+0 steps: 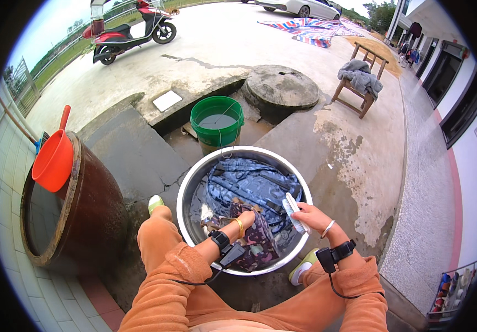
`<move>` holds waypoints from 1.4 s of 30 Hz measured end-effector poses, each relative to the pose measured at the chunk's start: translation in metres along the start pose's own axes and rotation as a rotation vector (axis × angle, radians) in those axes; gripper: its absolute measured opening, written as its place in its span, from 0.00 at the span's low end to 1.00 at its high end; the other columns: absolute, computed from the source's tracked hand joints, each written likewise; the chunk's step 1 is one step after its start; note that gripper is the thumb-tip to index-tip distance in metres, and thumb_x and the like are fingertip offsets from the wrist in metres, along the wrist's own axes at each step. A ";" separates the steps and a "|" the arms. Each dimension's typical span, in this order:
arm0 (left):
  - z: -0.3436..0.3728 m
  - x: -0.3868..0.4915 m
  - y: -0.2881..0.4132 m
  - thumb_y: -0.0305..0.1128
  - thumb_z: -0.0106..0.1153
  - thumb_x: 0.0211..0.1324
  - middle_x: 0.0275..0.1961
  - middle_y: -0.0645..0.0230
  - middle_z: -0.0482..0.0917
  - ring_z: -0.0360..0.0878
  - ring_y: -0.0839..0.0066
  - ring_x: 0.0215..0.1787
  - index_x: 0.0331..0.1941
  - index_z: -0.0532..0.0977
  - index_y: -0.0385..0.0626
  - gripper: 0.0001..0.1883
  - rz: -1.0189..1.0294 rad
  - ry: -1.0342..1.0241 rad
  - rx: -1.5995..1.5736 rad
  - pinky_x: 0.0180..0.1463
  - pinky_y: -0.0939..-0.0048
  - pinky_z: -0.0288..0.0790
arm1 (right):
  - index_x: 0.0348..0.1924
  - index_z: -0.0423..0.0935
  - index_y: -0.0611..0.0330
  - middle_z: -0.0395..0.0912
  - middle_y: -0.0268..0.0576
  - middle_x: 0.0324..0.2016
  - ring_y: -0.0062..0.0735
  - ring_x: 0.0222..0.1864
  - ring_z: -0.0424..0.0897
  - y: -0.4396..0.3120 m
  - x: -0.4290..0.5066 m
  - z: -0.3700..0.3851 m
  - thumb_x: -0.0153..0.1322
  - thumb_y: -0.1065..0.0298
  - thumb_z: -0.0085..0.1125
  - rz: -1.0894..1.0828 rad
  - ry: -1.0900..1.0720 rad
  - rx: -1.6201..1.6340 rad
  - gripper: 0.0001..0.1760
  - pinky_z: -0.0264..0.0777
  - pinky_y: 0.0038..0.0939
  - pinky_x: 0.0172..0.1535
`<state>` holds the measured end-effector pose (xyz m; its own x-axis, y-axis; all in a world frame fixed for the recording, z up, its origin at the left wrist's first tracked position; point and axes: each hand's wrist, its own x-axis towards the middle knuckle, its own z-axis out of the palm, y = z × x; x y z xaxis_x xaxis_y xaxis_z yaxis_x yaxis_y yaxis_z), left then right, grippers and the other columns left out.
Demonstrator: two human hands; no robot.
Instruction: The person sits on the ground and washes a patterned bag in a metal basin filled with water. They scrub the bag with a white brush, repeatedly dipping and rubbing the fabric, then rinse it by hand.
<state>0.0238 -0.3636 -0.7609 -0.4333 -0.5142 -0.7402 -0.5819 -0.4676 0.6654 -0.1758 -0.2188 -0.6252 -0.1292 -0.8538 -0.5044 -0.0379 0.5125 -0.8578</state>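
Note:
My left hand (244, 220) grips a dark patterned fabric item (263, 242) near its upper edge, inside a wide metal basin (184, 207). In my right hand (311, 216) is a scrubbing brush (294, 212) with a white back and pale blue bristles, held over the basin's right side. A blue camouflage-patterned backpack (246, 182) lies wet in the basin, behind the dark fabric. Water shows at the basin's left side. The basin stands on the ground between my knees.
Just beyond the basin stands a green bucket (217, 101) of liquid with a wire handle. At left, a red dipper (53, 162) rests on the rim of a large brown water jar (101, 199). A round concrete cover (280, 87) and a wooden chair (348, 89) with grey cloth (360, 76) are farther off.

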 end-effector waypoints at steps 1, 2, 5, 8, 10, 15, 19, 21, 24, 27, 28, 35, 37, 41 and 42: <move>-0.007 -0.005 0.000 0.47 0.42 0.72 0.44 0.57 0.85 0.84 0.67 0.42 0.53 0.76 0.32 0.27 0.019 -0.064 -0.086 0.45 0.67 0.75 | 0.54 0.76 0.64 0.81 0.35 0.36 0.21 0.34 0.78 -0.001 0.003 0.003 0.72 0.62 0.63 -0.002 0.007 0.006 0.21 0.74 0.25 0.38; -0.020 -0.006 0.004 0.46 0.45 0.71 0.41 0.59 0.84 0.82 0.70 0.38 0.50 0.77 0.32 0.25 0.118 -0.092 0.037 0.41 0.67 0.72 | 0.54 0.75 0.65 0.81 0.36 0.36 0.21 0.34 0.78 -0.001 0.006 0.007 0.72 0.62 0.63 -0.049 0.047 -0.044 0.21 0.74 0.26 0.38; -0.043 -0.004 0.017 0.41 0.50 0.70 0.33 0.63 0.80 0.73 0.78 0.31 0.40 0.80 0.33 0.20 0.218 -0.025 0.358 0.31 0.67 0.64 | 0.55 0.75 0.67 0.82 0.38 0.37 0.22 0.34 0.79 0.001 0.015 0.015 0.71 0.62 0.64 -0.103 0.071 -0.084 0.23 0.74 0.26 0.38; -0.050 -0.017 0.027 0.38 0.54 0.64 0.39 0.47 0.84 0.84 0.57 0.39 0.44 0.77 0.31 0.18 0.489 0.159 0.620 0.43 0.55 0.73 | 0.56 0.74 0.67 0.82 0.38 0.37 0.22 0.36 0.79 0.004 0.022 0.019 0.71 0.63 0.63 -0.141 0.111 -0.073 0.24 0.74 0.26 0.39; -0.039 -0.037 0.029 0.37 0.54 0.61 0.46 0.37 0.83 0.82 0.39 0.50 0.49 0.74 0.33 0.19 0.509 0.237 0.671 0.57 0.46 0.73 | 0.56 0.75 0.67 0.83 0.39 0.39 0.23 0.37 0.80 0.008 0.027 0.020 0.71 0.63 0.63 -0.144 0.135 -0.054 0.24 0.74 0.27 0.41; -0.016 -0.079 0.012 0.33 0.45 0.65 0.47 0.42 0.84 0.84 0.41 0.48 0.54 0.69 0.35 0.18 0.530 0.095 1.053 0.51 0.43 0.75 | 0.51 0.77 0.67 0.82 0.37 0.35 0.23 0.34 0.80 0.024 0.042 0.024 0.70 0.65 0.63 -0.149 0.148 -0.089 0.20 0.75 0.27 0.38; -0.022 -0.054 -0.010 0.40 0.55 0.63 0.39 0.44 0.84 0.84 0.43 0.42 0.47 0.70 0.39 0.17 0.489 0.201 0.898 0.48 0.45 0.75 | 0.55 0.75 0.69 0.83 0.45 0.38 0.30 0.38 0.81 0.041 0.056 0.030 0.67 0.57 0.65 -0.099 0.160 -0.175 0.29 0.76 0.30 0.45; -0.031 -0.035 -0.021 0.45 0.60 0.60 0.38 0.43 0.84 0.83 0.44 0.42 0.44 0.72 0.39 0.20 0.489 0.200 0.753 0.48 0.48 0.74 | 0.58 0.73 0.69 0.84 0.50 0.43 0.34 0.42 0.83 0.049 0.061 0.034 0.67 0.56 0.65 -0.075 0.146 -0.171 0.32 0.75 0.32 0.49; -0.050 -0.014 -0.022 0.44 0.65 0.58 0.36 0.58 0.86 0.85 0.64 0.37 0.38 0.80 0.39 0.17 0.223 -0.081 0.388 0.41 0.62 0.76 | 0.60 0.72 0.71 0.83 0.56 0.46 0.41 0.46 0.83 0.059 0.068 0.039 0.67 0.54 0.65 -0.061 0.198 -0.269 0.35 0.74 0.35 0.53; -0.058 -0.011 -0.019 0.41 0.65 0.63 0.39 0.66 0.87 0.86 0.76 0.34 0.48 0.82 0.39 0.18 -0.163 -0.334 -0.012 0.37 0.71 0.81 | 0.60 0.71 0.72 0.84 0.60 0.45 0.46 0.46 0.85 0.064 0.072 0.046 0.67 0.51 0.64 -0.074 0.207 -0.309 0.36 0.75 0.37 0.52; -0.059 -0.013 -0.017 0.41 0.64 0.64 0.40 0.65 0.87 0.87 0.76 0.34 0.49 0.81 0.38 0.19 -0.176 -0.364 0.000 0.38 0.71 0.81 | 0.59 0.72 0.72 0.84 0.61 0.45 0.47 0.46 0.85 0.065 0.073 0.048 0.67 0.50 0.64 -0.047 0.188 -0.309 0.37 0.75 0.37 0.52; -0.054 -0.028 -0.004 0.42 0.57 0.71 0.49 0.64 0.86 0.86 0.72 0.44 0.57 0.77 0.45 0.18 -0.155 -0.351 -0.365 0.50 0.68 0.81 | 0.71 0.62 0.60 0.81 0.61 0.51 0.48 0.49 0.84 0.055 0.079 0.062 0.68 0.48 0.65 0.010 0.223 -0.341 0.44 0.74 0.37 0.55; -0.059 -0.030 0.002 0.42 0.54 0.72 0.51 0.63 0.85 0.86 0.70 0.47 0.56 0.77 0.44 0.18 -0.101 -0.344 -0.553 0.53 0.64 0.81 | 0.70 0.64 0.57 0.82 0.56 0.46 0.42 0.43 0.84 0.047 0.082 0.061 0.68 0.49 0.66 -0.060 0.238 -0.202 0.42 0.76 0.35 0.49; -0.072 -0.030 0.015 0.45 0.44 0.77 0.58 0.56 0.82 0.83 0.61 0.57 0.61 0.73 0.37 0.23 -0.016 -0.611 -0.874 0.64 0.54 0.74 | 0.70 0.67 0.58 0.82 0.51 0.43 0.31 0.41 0.82 0.027 0.087 0.052 0.70 0.54 0.67 -0.269 0.328 -0.018 0.38 0.76 0.30 0.44; -0.071 -0.029 0.016 0.46 0.43 0.77 0.59 0.55 0.81 0.81 0.60 0.59 0.62 0.72 0.36 0.25 -0.007 -0.650 -0.927 0.66 0.53 0.72 | 0.70 0.66 0.59 0.82 0.51 0.43 0.31 0.40 0.81 0.023 0.087 0.050 0.71 0.55 0.67 -0.307 0.337 0.026 0.38 0.76 0.30 0.44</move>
<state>0.0764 -0.4072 -0.7217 -0.8650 -0.1645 -0.4740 0.0314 -0.9606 0.2761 -0.1387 -0.2862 -0.6934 -0.4317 -0.8860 -0.1694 -0.1002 0.2338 -0.9671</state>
